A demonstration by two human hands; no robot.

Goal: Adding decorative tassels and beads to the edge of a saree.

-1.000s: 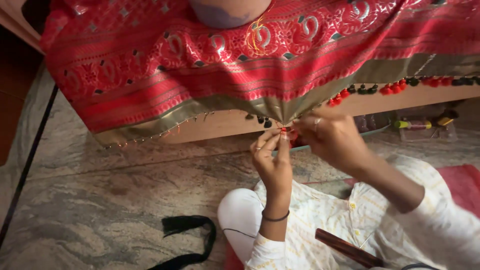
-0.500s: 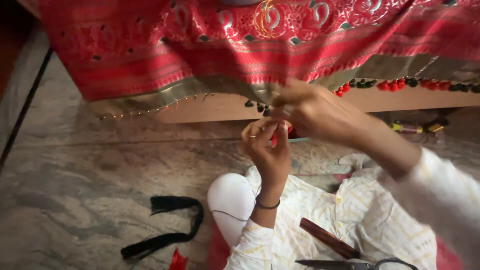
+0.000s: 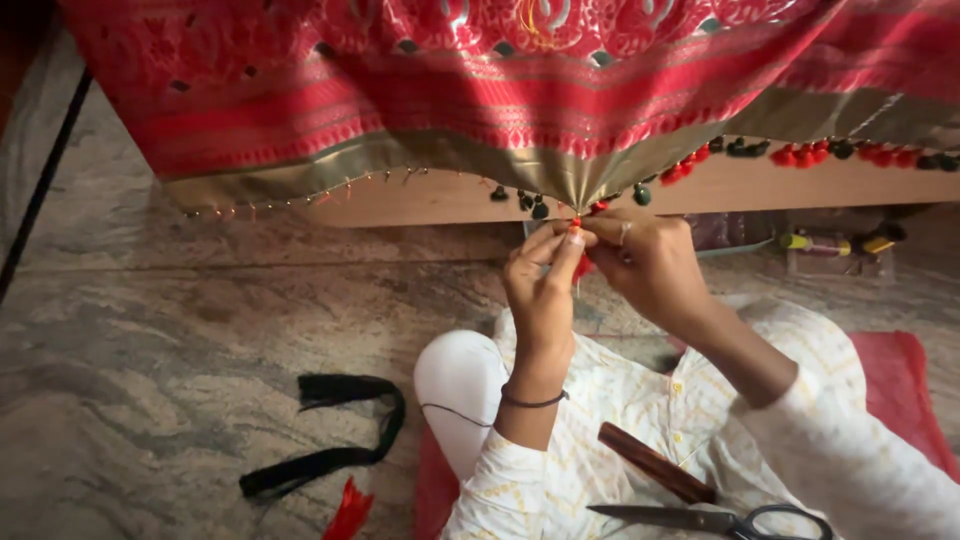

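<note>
A red patterned cloth (image 3: 480, 90) with a gold border hangs over a wooden edge (image 3: 450, 205). Small red and dark green tassels (image 3: 800, 153) line its hem on the right side. My left hand (image 3: 543, 285) and my right hand (image 3: 645, 265) meet at the hem's lowest point. Both pinch a small red tassel (image 3: 577, 225) and its thread there. A ring shows on my right hand and a dark band on my left wrist.
A black strip of thread (image 3: 330, 440) and a red bundle (image 3: 350, 510) lie on the stone floor at left. Scissors (image 3: 720, 520) and a brown stick (image 3: 655, 462) rest on my lap. Thread spools (image 3: 830, 243) sit under the wooden edge. A red mat (image 3: 900, 385) lies at right.
The view shifted slightly. My right hand dropped from the hem's fold back beside my left hand, and both now pinch the tassel together.
</note>
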